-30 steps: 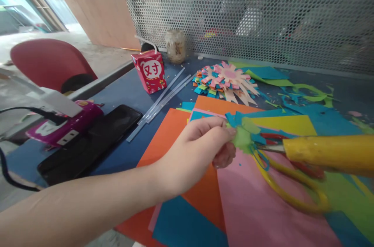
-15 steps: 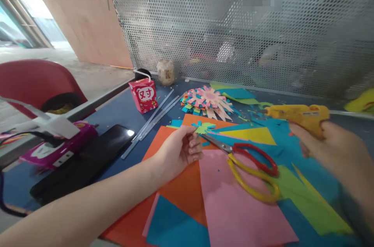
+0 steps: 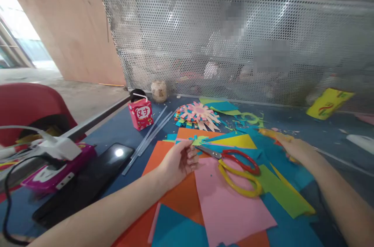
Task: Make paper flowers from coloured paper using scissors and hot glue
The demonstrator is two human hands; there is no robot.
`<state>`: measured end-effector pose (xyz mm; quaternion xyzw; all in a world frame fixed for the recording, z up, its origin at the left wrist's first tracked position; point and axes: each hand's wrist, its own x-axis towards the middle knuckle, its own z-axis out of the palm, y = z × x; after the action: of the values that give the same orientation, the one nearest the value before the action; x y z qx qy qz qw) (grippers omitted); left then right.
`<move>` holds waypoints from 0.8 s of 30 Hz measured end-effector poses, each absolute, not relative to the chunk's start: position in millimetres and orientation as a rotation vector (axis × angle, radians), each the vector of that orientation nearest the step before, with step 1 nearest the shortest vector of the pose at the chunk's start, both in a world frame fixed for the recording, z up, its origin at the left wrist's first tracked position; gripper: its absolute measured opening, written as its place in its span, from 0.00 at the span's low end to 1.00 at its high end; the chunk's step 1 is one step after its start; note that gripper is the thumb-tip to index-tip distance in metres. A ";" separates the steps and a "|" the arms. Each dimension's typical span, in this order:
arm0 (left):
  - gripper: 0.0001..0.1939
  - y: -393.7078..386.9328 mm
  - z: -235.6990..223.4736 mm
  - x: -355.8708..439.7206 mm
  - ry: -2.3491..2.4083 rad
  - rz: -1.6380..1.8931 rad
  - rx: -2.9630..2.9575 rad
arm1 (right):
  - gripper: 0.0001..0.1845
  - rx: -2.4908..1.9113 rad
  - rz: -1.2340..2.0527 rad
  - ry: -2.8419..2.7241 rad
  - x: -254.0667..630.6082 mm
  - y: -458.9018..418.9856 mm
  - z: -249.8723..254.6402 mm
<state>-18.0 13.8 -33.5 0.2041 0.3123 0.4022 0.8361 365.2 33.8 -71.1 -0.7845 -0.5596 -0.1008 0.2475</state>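
- Pinches a green-and-blue paper piece (image 3: 200, 140) between thumb and fingers of the left hand (image 3: 177, 163), over the stacked coloured sheets (image 3: 182, 196).
- Grips a yellow glue gun (image 3: 273, 134) in the right hand (image 3: 295, 149), well apart from the left; blurred, with contact against the table (image 3: 109, 132) impossible to tell.
- Has scissors (image 3: 217, 156) with red and yellow handles lying between the hands, partly on a pink sheet (image 3: 228, 212), tips near the paper piece.
- Has fringed paper flowers (image 3: 198, 112) piled beyond the sheets, with clear sticks (image 3: 154, 134) and a red drink carton (image 3: 141, 115) to their left.
- Has a black phone (image 3: 90, 180) lying at the left beside a purple power strip (image 3: 60, 179).
- Has a yellow packet (image 3: 329, 103) at the far right.
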 end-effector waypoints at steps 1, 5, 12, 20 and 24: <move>0.16 13.2 -33.3 -18.0 0.654 0.840 0.433 | 0.13 -2.196 -0.244 -1.505 362.7 30.8 -69.3; 0.17 11.3 -32.5 -18.0 0.623 0.802 0.438 | 0.14 -2.293 -0.267 -1.412 339.6 17.9 -55.4; 0.18 10.0 -37.1 -17.8 0.580 0.703 0.456 | 0.14 -1.605 -0.187 -2.042 241.5 11.0 -25.9; 0.15 9.3 -38.2 -20.7 0.489 0.563 0.487 | 0.18 -1.032 0.244 -2.254 168.1 -1.6 -17.7; 0.16 9.2 -40.2 -19.8 0.480 0.503 0.518 | 0.07 -1.127 0.524 -2.054 166.8 0.0 -27.2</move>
<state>-19.8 9.2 -40.2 0.2509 0.2324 0.2439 0.9075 166.8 0.0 -27.2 -0.4374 -0.7975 0.2036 0.3621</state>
